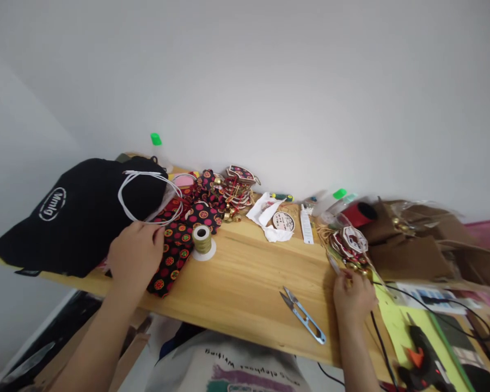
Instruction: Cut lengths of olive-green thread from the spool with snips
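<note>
My left hand is closed on a looped white cord that arcs over a black bag and patterned cloth. Beside it lies dark patterned fabric with bright flower motifs. A spool of gold-green cord stands just right of the fabric. My right hand is closed at the table's right side, its fingertips pinched near a pile of ornaments with gold bells. A pale slim thing shows at those fingertips; what they grip is too small to make out. Blue-handled thread snips lie between the hands.
At left sits the black bag. More bell ornaments are heaped near the wall. White paper, a round label and a white tube lie behind. A glue gun with black cable and brown bags occupy the right.
</note>
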